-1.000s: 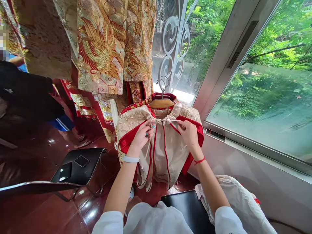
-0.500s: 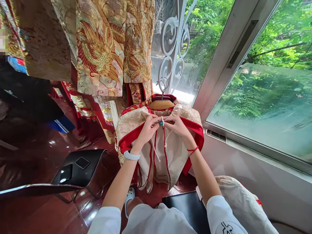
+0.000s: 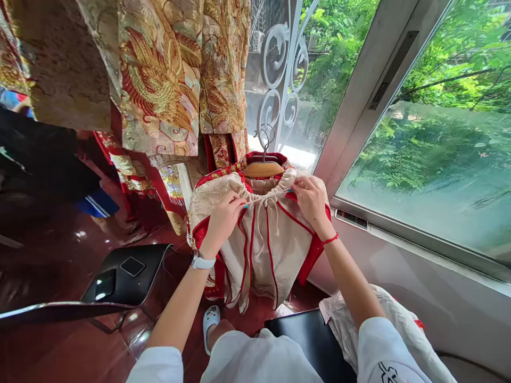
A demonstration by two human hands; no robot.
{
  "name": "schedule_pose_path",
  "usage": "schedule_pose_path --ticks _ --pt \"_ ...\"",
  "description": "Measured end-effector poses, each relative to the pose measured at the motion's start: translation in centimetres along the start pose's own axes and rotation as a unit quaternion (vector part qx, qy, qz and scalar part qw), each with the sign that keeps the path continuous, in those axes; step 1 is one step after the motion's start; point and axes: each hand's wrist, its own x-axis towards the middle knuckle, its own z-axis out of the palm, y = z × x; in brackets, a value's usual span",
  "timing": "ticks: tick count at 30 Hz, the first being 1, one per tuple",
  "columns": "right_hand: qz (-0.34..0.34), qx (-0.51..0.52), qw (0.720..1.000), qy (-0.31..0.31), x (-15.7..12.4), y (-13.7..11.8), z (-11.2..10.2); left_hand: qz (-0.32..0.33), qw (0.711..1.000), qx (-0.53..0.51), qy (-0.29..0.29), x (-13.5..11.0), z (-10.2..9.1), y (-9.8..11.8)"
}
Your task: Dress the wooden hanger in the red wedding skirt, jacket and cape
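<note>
A cream garment with red piping (image 3: 259,266) hangs upright on a wooden hanger (image 3: 264,169), over an embroidered cream-and-red one (image 3: 208,198). Its neckline is gathered along a thin white drawstring (image 3: 265,201), knotted at the middle with loose ends dangling in front. To the left of the knot, my left hand (image 3: 224,219) pinches one side of the cord between thumb and fingers. My right hand (image 3: 309,198), at the right of the neckline, pinches the other side. Between the two hands the cord looks stretched out.
Embroidered gold and red garments (image 3: 159,85) hang at the upper left. A black chair (image 3: 120,274) holds two dark flat devices. Below me is a black seat (image 3: 303,340) with white cloth (image 3: 393,319) beside it. Another person (image 3: 43,165) is at the left; a window (image 3: 431,159) is at the right.
My hands were together at the knot and have moved apart, left hand leftward and down, right hand rightward, drawing the cord out between them. The gathered neckline now shows more openly.
</note>
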Motion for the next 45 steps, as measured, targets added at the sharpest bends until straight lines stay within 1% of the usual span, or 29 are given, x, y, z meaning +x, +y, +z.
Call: schedule_pose_path --ticks 2,3,4,7,8,9,10,12,14,17,18,20,22,23,24,26,27,28,29,30,32,34,35,36,39,41,43,44,45 --pt "0.049 0.089 0.995 -0.019 -0.5 -0.2 -0.2 -0.015 1.000 -0.004 -0.020 -0.3 0.2 0.2" --pt "0.088 0.163 0.982 -0.037 -0.8 -0.6 -0.1 -0.023 0.999 -0.022 -0.028 -0.4 0.3 0.4" --pt "0.132 0.248 0.958 -0.061 -1.1 -1.1 0.1 -0.034 0.998 -0.051 -0.035 -0.4 0.5 0.6" --pt "0.232 0.455 0.849 -0.134 -1.8 -2.7 0.7 -0.069 0.981 -0.168 -0.073 -0.1 0.6 0.9" --pt "0.236 0.473 0.836 -0.145 -1.9 -3.0 0.8 -0.075 0.973 -0.198 -0.091 -0.1 0.5 1.0" --pt "0.221 0.448 0.853 -0.153 -1.8 -3.1 0.6 -0.077 0.969 -0.209 -0.107 -0.1 0.3 1.0" --pt "0.193 0.390 0.886 -0.160 -1.6 -2.9 0.3 -0.075 0.971 -0.197 -0.115 -0.1 0.1 1.0" --pt "0.127 0.239 0.948 -0.170 -0.8 -2.2 -0.9 -0.063 0.985 -0.116 -0.107 -0.2 -0.4 1.1" --pt "0.079 0.088 0.980 -0.159 0.0 -1.4 -2.2 -0.050 0.994 -0.019 -0.095 -0.2 -0.7 1.3" --pt "0.061 -0.023 0.989 -0.131 0.5 -1.0 -3.3 -0.045 0.995 0.021 -0.082 -0.2 -0.7 1.6" --pt "0.064 -0.009 0.987 -0.147 0.4 -1.1 -3.4 -0.050 0.996 0.001 -0.068 -0.1 -0.6 1.7" --pt "0.089 0.120 0.967 -0.207 0.1 -1.2 -3.3 -0.066 0.993 -0.096 -0.035 0.0 -0.2 1.8" --pt "0.128 0.272 0.923 -0.241 -0.1 -1.1 -3.3 -0.090 0.962 -0.258 -0.029 0.0 0.4 1.8" --pt "0.147 0.317 0.906 -0.238 -0.2 -0.9 -3.4 -0.108 0.930 -0.350 -0.040 0.0 0.7 1.8" --pt "0.158 0.326 0.904 -0.227 -0.2 -0.7 -3.4 -0.130 0.888 -0.438 -0.058 0.0 1.1 1.7" --pt "0.147 0.240 0.940 -0.195 -0.3 -0.4 -3.5 -0.174 0.799 -0.568 -0.093 -0.1 1.7 1.5" --pt "0.126 0.159 0.965 -0.167 -0.4 -0.4 -3.5 -0.191 0.767 -0.604 -0.104 -0.2 2.0 1.4" --pt "0.103 0.070 0.984 -0.131 -0.6 -0.5 -3.5 -0.201 0.750 -0.620 -0.112 -0.3 2.2 1.3" --pt "0.081 -0.015 0.992 -0.091 -0.9 -0.8 -3.5 -0.201 0.753 -0.616 -0.118 -0.4 2.3 1.2" --pt "0.064 -0.086 0.993 -0.057 -1.2 -1.0 -3.5 -0.192 0.775 -0.590 -0.122 -0.5 2.2 1.2" --pt "0.042 -0.181 0.982 -0.020 -2.0 -1.5 -3.5 -0.151 0.862 -0.468 -0.118 -0.7 1.6 1.1" --pt "0.021 -0.238 0.971 -0.007 -2.7 -1.7 -3.7 -0.096 0.948 -0.285 -0.106 -0.9 0.7 1.3" --pt "0.010 -0.261 0.965 0.001 -2.9 -1.6 -3.8 -0.074 0.973 -0.196 -0.099 -1.0 0.3 1.4" --pt "0.002 -0.279 0.960 0.011 -3.0 -1.5 -3.9 -0.065 0.986 -0.120 -0.094 -1.1 0.0 1.7" --pt "0.007 -0.290 0.957 0.012 -3.1 -1.1 -4.1 -0.095 0.991 0.025 -0.092 -1.6 -0.3 2.6" --pt "0.034 -0.235 0.971 -0.038 -3.1 -1.1 -4.6 -0.127 0.983 0.042 -0.124 -1.9 -0.4 3.2" --pt "0.068 -0.113 0.986 -0.100 -3.0 -0.8 -5.6 -0.136 0.971 -0.040 -0.191 -2.1 -0.9 3.2" --pt "0.086 -0.044 0.989 -0.112 -2.9 -0.4 -6.3 -0.132 0.965 -0.100 -0.204 -2.0 -1.5 2.8" --pt "0.102 0.012 0.989 -0.104 -2.7 0.1 -7.0 -0.127 0.962 -0.154 -0.185 -1.8 -2.3 2.2"
